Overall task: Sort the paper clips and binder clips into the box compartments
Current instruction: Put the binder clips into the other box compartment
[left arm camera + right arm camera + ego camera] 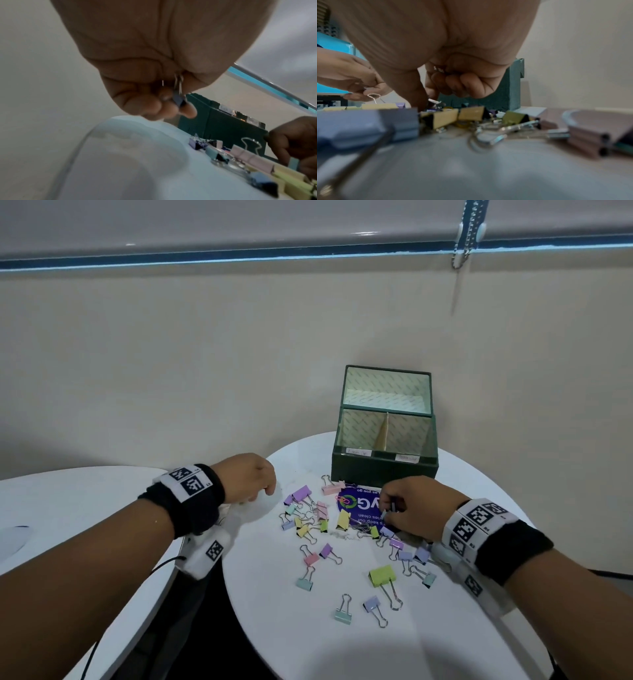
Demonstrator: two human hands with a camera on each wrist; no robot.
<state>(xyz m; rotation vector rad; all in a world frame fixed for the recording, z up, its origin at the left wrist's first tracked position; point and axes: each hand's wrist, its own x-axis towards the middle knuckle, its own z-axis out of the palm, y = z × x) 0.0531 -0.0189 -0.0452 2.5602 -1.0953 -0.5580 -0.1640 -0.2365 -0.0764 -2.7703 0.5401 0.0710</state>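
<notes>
Pastel binder clips point(322, 518) lie scattered on a round white table point(274, 604), with a pink paper clip point(342, 500) and silver ones point(363, 527) among them. Behind them stands an open green box point(383, 465) with two labelled compartments, both looking bare. My left hand point(267, 491) hovers at the pile's left edge. Its curled fingers grip a small blue binder clip point(178, 99). My right hand point(390, 510) reaches down into the pile's right side, its fingers curled round a binder clip point(293, 163). Metal glints in its palm point(438, 69).
A round blue sticker point(356, 505) lies under the clips in front of the box. A large green binder clip point(383, 575) and several small ones lie nearer me. A second white table point(68, 501) stands left across a dark gap. The wall runs close behind the box.
</notes>
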